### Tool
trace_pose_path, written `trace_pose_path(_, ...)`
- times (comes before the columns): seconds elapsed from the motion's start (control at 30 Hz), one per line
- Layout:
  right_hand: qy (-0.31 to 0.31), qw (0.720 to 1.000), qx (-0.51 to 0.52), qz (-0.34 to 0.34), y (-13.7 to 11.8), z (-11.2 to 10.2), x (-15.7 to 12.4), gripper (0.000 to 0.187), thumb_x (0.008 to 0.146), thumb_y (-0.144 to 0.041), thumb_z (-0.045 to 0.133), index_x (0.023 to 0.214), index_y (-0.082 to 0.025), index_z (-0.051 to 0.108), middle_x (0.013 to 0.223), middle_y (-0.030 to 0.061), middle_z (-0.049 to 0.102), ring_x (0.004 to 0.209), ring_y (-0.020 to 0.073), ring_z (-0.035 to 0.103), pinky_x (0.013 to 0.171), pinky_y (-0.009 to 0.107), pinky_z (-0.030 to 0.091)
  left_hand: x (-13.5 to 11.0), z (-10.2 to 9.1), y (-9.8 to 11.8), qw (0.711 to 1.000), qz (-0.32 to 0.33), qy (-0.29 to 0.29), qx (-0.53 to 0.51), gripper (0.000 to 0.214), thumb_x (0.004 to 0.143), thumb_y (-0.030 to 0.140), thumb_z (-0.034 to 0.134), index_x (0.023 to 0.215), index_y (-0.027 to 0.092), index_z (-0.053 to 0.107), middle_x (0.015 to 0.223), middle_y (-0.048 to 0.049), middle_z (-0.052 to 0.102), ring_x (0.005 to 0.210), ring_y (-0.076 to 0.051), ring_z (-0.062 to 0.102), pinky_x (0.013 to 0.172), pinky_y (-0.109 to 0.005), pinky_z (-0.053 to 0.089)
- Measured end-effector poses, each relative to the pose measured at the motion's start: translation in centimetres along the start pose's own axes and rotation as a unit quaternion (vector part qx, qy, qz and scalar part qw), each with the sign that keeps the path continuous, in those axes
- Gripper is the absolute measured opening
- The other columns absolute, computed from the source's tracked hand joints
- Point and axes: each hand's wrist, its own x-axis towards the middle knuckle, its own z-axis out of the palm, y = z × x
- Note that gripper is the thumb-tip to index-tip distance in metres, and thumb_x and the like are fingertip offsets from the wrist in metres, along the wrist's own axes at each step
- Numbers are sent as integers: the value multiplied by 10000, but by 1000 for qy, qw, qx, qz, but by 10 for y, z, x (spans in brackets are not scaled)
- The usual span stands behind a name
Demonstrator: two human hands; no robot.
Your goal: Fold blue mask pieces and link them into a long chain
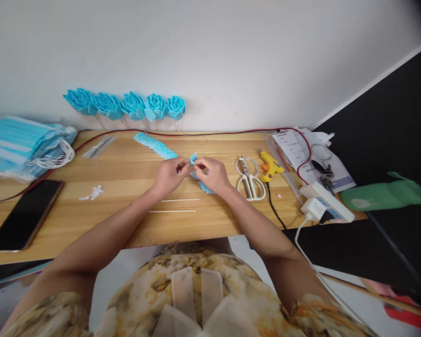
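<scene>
A small piece of light blue fabric [193, 158] is pinched between the fingertips of both hands above the table. My left hand [170, 176] holds it from the left side, its fingers closed. On the other side, my right hand [214, 175] grips it with thumb and fingers, partly covering it. More blue fabric pieces [206, 188] lie under my right hand, mostly hidden. Just behind my left hand runs an overlapping row of blue fabric pieces [155, 146]. Two thin wooden sticks [180, 200] lie on the near side of my hands.
White-handled scissors [250, 186] and a yellow glue gun [271, 167] lie right. Several blue fabric flowers [133, 106] on sticks lean against the wall. Left are bagged face masks [24, 140], a phone [25, 215] and white scraps [94, 192]. A power strip [328, 201] and green bottle [382, 194] sit far right.
</scene>
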Motion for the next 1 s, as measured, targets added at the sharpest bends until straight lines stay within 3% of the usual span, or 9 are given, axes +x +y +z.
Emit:
trace_pose_path(0.23, -6, 1000, 15, 19, -1, 0, 1, 106, 832, -219, 559, 784, -211, 653, 750, 14, 697, 704, 150, 614, 700, 264, 443, 2, 0, 1, 999, -28, -1, -24, 196, 801, 279, 519, 717, 170, 658, 607, 21, 583, 568, -107, 450, 559, -236, 345)
trace_pose_path(0.33, 2, 995, 79, 63, -4, -2, 3, 106, 817, -252, 574, 767, -202, 652, 720, 2, 680, 664, 136, 599, 674, 258, 451, 5, -2, 2, 992, -70, -5, -100, 200, 774, 344, 582, 719, 169, 659, 630, 8, 605, 577, -111, 468, 556, -236, 365)
trace_pose_path(0.47, 0, 961, 218, 168, -5, -7, 5, 186, 811, -379, 614, 758, -203, 644, 680, -4, 659, 616, 130, 580, 604, 251, 466, 9, -6, 0, 956, -164, -17, -243, 303, 824, 459, 588, 787, 167, 662, 598, 6, 565, 517, -99, 444, 484, -218, 349)
trace_pose_path(0.57, -6, 932, 300, 203, -3, -8, 6, 235, 792, -443, 646, 776, -209, 650, 742, 13, 694, 656, 135, 612, 616, 254, 504, 10, -7, -1, 936, -194, 3, -293, 336, 830, 501, 611, 879, 170, 640, 622, 4, 572, 499, -95, 458, 444, -207, 339)
trace_pose_path(0.73, -39, 920, 335, 197, -6, -8, 7, 250, 769, -449, 681, 747, -205, 635, 728, 14, 692, 653, 133, 611, 635, 265, 527, 9, -7, 4, 942, -173, -48, -284, 334, 751, 490, 699, 819, 178, 599, 620, 20, 542, 523, -93, 457, 460, -208, 344)
trace_pose_path(0.87, -61, 922, 328, 194, -9, -11, 8, 252, 801, -452, 626, 766, -203, 645, 731, 18, 691, 669, 137, 609, 662, 272, 522, 8, -6, 8, 953, -139, -43, -265, 315, 717, 463, 711, 728, 183, 566, 579, 39, 489, 520, -85, 401, 480, -220, 328)
trace_pose_path(1.0, -68, 946, 263, 174, -11, -12, 7, 241, 797, -436, 615, 754, -199, 613, 653, -19, 609, 610, 114, 534, 588, 237, 445, 7, -2, 5, 963, -122, -48, -237, 309, 723, 470, 677, 760, 179, 582, 660, 15, 571, 592, -109, 483, 550, -242, 388)
